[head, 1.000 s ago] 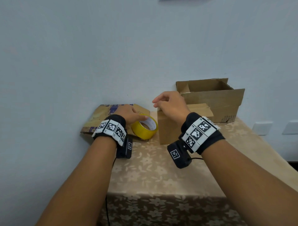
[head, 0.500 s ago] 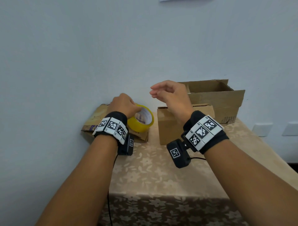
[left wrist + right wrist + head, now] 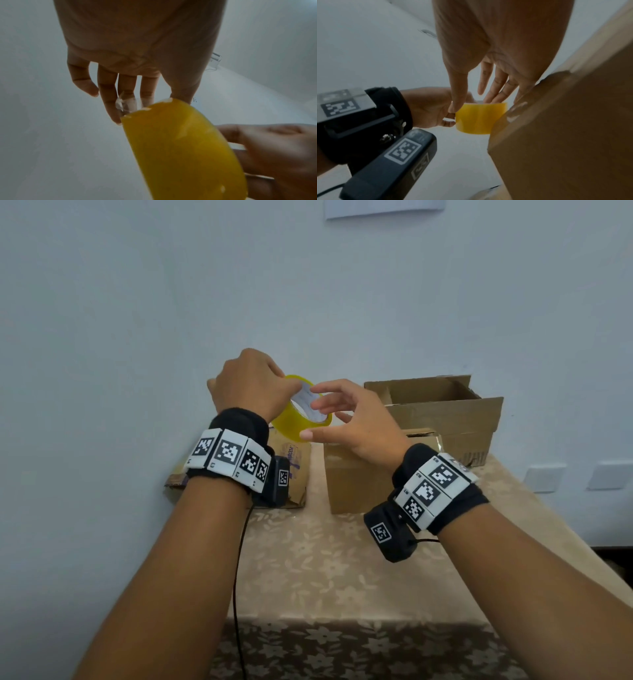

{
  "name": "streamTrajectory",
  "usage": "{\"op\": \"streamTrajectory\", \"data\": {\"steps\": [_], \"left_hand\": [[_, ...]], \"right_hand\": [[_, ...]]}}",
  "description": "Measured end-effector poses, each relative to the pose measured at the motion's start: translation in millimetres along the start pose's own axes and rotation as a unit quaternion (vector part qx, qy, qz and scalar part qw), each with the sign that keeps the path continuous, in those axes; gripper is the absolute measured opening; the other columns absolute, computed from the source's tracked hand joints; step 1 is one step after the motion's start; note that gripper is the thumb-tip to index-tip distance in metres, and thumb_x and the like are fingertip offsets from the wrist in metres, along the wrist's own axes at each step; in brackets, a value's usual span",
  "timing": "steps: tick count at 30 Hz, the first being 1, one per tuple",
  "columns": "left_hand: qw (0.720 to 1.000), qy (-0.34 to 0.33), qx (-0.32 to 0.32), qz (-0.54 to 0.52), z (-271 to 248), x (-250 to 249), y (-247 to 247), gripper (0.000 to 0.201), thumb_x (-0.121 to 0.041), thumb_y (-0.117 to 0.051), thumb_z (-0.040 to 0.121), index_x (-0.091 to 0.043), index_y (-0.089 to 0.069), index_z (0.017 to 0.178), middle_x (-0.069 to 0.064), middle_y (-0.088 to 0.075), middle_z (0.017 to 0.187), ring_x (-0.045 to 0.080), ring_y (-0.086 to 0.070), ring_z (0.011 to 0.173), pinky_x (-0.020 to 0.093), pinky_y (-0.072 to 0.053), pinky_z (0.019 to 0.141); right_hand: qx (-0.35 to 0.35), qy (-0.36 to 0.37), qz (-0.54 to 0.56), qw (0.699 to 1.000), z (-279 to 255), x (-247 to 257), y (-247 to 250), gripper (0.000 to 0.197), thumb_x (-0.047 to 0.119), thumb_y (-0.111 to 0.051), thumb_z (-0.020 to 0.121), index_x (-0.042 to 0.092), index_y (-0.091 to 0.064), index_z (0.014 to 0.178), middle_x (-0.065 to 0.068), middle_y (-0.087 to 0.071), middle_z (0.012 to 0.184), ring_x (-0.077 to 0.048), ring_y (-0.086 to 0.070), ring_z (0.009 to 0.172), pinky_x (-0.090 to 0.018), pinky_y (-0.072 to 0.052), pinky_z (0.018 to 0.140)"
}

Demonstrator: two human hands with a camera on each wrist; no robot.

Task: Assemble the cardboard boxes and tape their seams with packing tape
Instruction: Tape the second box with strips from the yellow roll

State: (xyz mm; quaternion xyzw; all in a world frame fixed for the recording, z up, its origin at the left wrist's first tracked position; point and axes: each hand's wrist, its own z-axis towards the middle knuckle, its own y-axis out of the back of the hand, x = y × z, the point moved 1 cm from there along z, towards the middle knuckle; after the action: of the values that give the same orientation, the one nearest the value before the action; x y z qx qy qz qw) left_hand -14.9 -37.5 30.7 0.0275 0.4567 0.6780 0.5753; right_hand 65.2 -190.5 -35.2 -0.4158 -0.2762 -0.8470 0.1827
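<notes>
My left hand (image 3: 253, 385) holds the yellow packing tape roll (image 3: 301, 422) in the air above the table's back edge, fingers curled round its far rim. In the left wrist view the roll (image 3: 180, 148) shows a crumpled clear tape end (image 3: 126, 105) by my fingertips. My right hand (image 3: 356, 422) is spread beside the roll, its thumb at the lower edge and straight fingers by the top, without gripping. The right wrist view shows the thumb against the roll (image 3: 479, 117). Under my right hand stands a small closed cardboard box (image 3: 359, 484).
A larger cardboard box (image 3: 445, 412) with open flaps stands behind the small one, at the back right. A flattened carton (image 3: 294, 474) lies at the back left against the wall. The table (image 3: 342, 559) wears a beige floral cloth. Wall sockets (image 3: 544, 477) sit to the right.
My left hand lifted the tape roll off the flattened carton and raised it. My right hand left the small box's top and moved left to the roll.
</notes>
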Motion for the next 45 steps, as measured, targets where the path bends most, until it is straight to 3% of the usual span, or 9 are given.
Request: {"op": "streamTrajectory", "data": {"steps": [4,7,11,14,18,24,30,38,45], "left_hand": [[0.999,0.014,-0.002,-0.043,-2.0,-4.4,-5.6,0.021,-0.041,-0.071,0.075,-0.025,-0.074,0.089,-0.006,-0.067,0.087,0.025,-0.067,0.093,0.046,-0.054,0.093],[0.997,0.030,-0.003,-0.069,-4.8,-6.2,-12.1,0.024,-0.038,-0.069,0.078,-0.024,-0.074,0.097,-0.007,-0.063,0.091,0.023,-0.065,0.094,0.037,-0.053,0.086],[0.991,0.042,0.018,-0.128,-8.4,-10.0,-20.8,0.024,-0.038,-0.070,0.082,-0.023,-0.076,0.099,-0.005,-0.071,0.098,0.018,-0.064,0.090,0.028,-0.045,0.074],[0.987,0.035,0.029,-0.157,-7.1,-13.7,-24.0,0.021,-0.043,-0.069,0.083,-0.026,-0.075,0.094,-0.003,-0.074,0.099,0.018,-0.068,0.093,0.030,-0.050,0.079],[0.956,0.066,0.078,-0.274,-4.7,-15.9,-23.9,0.042,-0.051,-0.052,0.095,-0.016,-0.075,0.094,0.001,-0.077,0.091,0.022,-0.070,0.094,0.041,-0.055,0.092],[0.917,0.056,0.112,-0.379,-7.4,-17.3,-23.5,0.027,-0.029,-0.057,0.099,-0.010,-0.077,0.101,0.004,-0.079,0.095,0.022,-0.075,0.095,0.041,-0.060,0.089],[0.912,0.027,0.107,-0.396,-12.3,-21.4,-32.3,0.014,-0.021,-0.073,0.092,-0.009,-0.077,0.099,0.006,-0.078,0.094,0.019,-0.076,0.089,0.033,-0.063,0.079],[0.891,0.066,0.133,-0.429,-16.6,-24.4,-31.7,0.008,-0.008,-0.076,0.089,-0.005,-0.077,0.097,0.014,-0.076,0.089,0.019,-0.073,0.078,0.031,-0.063,0.073],[0.896,0.080,0.150,-0.411,-15.4,-23.7,-31.1,0.016,-0.013,-0.070,0.092,-0.001,-0.076,0.101,0.012,-0.076,0.092,0.020,-0.074,0.081,0.033,-0.064,0.071]], "right_hand": [[-0.051,0.043,-0.026,0.997,0.0,1.6,6.9,0.036,0.015,-0.088,0.080,0.017,-0.074,0.112,0.005,-0.077,0.099,-0.004,-0.070,0.101,-0.024,-0.048,0.103],[-0.072,0.064,-0.075,0.993,2.1,-0.6,13.5,0.016,0.010,-0.080,0.088,0.016,-0.080,0.103,0.006,-0.077,0.099,-0.003,-0.068,0.100,-0.009,-0.046,0.093],[-0.059,0.084,-0.168,0.980,1.1,0.1,14.6,0.026,0.013,-0.072,0.095,0.022,-0.075,0.119,0.009,-0.074,0.111,-0.009,-0.060,0.110,-0.008,-0.035,0.090],[-0.047,0.082,-0.204,0.974,-0.2,-0.3,15.1,0.027,0.012,-0.063,0.101,0.017,-0.071,0.126,0.003,-0.069,0.120,-0.017,-0.053,0.117,-0.019,-0.032,0.088],[-0.079,0.057,-0.161,0.982,2.7,-5.8,27.7,0.023,0.006,-0.055,0.103,0.013,-0.066,0.121,-0.001,-0.065,0.118,-0.019,-0.056,0.114,-0.026,-0.039,0.086],[-0.115,0.035,-0.129,0.984,1.7,-8.2,48.6,0.022,0.003,-0.051,0.104,0.013,-0.062,0.120,-0.003,-0.063,0.120,-0.016,-0.056,0.111,-0.010,-0.040,0.076],[-0.139,0.006,-0.086,0.986,-1.2,-6.1,55.4,0.017,0.010,-0.059,0.101,0.016,-0.065,0.116,0.002,-0.065,0.117,-0.012,-0.059,0.111,-0.013,-0.043,0.077],[-0.161,0.003,-0.095,0.982,-5.4,-8.0,55.3,0.013,0.022,-0.074,0.092,0.024,-0.067,0.103,0.013,-0.064,0.100,-0.001,-0.059,0.096,0.000,-0.038,0.065],[-0.184,-0.002,-0.087,0.979,-6.9,-7.4,53.1,0.015,0.024,-0.077,0.090,0.022,-0.068,0.102,0.008,-0.065,0.100,-0.004,-0.060,0.092,-0.010,-0.040,0.066]]}}
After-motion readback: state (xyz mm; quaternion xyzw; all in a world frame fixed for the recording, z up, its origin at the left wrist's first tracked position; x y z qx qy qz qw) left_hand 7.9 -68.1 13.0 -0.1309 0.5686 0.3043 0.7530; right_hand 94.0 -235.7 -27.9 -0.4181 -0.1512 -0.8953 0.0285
